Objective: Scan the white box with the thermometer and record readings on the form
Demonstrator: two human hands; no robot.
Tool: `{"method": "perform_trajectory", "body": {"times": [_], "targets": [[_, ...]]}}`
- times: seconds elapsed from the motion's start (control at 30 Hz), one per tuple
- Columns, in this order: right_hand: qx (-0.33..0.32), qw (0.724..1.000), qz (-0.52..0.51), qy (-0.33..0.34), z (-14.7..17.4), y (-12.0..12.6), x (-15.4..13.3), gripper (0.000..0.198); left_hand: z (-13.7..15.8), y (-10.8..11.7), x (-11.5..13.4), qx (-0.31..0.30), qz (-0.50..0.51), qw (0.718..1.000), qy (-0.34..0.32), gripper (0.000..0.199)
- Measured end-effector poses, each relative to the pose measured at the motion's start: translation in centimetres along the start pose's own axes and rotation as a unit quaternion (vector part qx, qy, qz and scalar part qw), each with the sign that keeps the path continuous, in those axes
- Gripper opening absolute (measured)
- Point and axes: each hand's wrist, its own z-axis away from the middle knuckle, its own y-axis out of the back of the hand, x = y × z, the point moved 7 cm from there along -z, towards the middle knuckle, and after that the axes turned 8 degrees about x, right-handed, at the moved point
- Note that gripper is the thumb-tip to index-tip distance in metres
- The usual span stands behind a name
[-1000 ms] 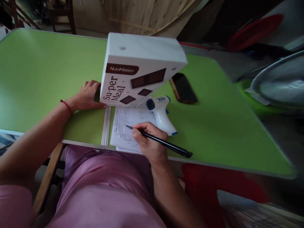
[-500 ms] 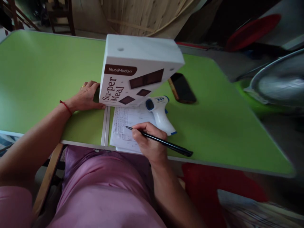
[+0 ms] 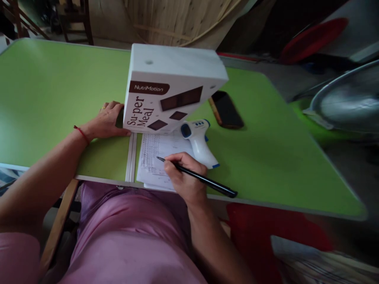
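Observation:
My right hand is closed around a black pen. The pen's tip points left, at or just above sheets of paper covered with small handwriting; whether it touches cannot be told. My left hand lies on the green table with thumb and fingers spread, against the left edge of an upright white box printed "NutriMotion Su-per Meal". Its thumb reaches the box's lower front corner. Between the box and my right hand, a white and blue infrared thermometer lies partly over the paper.
Right of the box a dark phone lies on the green table. A metal strip crosses the tabletop left of the paper. Beyond the right edge stand a silvery basin and a red round object. Wooden chairs are at the back left.
The pen and my right hand have shifted very slightly, with the pen's back end a little further left. The whole view has moved slightly; my left hand stays by the box.

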Motion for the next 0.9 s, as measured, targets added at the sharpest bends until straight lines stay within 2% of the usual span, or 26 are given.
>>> {"method": "perform_trajectory", "body": {"times": [0.37,0.67,0.9], "targets": [[-0.006,1.0,0.004,0.006,-0.03,0.05,-0.19,0.013,0.08,0.03,-0.15,0.007,0.009,1.0,-0.003,0.097],[0.043,0.999,0.017,-0.027,0.14,0.48,0.36,0.015,0.16,0.21,0.14,-0.012,0.004,1.0,0.021,0.109],[0.021,1.0,0.002,-0.007,-0.03,0.27,0.01,0.014,0.17,0.16,-0.12,0.009,0.015,1.0,-0.002,0.097]]}}
